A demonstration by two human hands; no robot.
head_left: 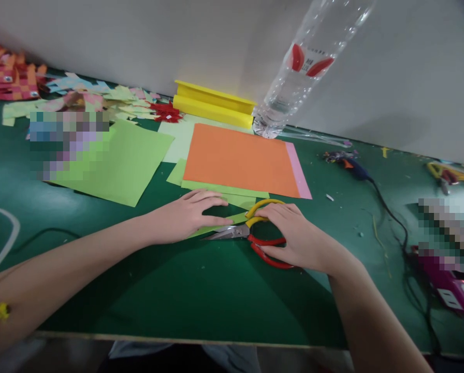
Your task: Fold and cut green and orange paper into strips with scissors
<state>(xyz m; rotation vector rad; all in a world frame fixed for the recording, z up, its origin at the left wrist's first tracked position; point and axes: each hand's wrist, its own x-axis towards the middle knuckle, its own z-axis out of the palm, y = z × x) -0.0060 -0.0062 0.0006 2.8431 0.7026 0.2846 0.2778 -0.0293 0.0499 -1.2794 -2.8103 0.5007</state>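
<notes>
My right hand (296, 235) is closed over the red and yellow handles of a pair of scissors (251, 235) lying on the green table (201, 290); the steel blades point left. My left hand (187, 215) lies beside the blade tips, fingers curled, pinching a narrow strip of light green paper (216, 225) against the table. Just beyond both hands lies an orange sheet (240, 160) stacked on a pink sheet (300, 176) and light green sheets.
A large green sheet (123, 166) lies to the left. Paper scraps and woven paper pieces (10, 77) sit at the back left. A yellow folded card (212, 103) and a clear bottle (302, 72) stand at the wall. A glue gun (350, 166) with black cable lies right.
</notes>
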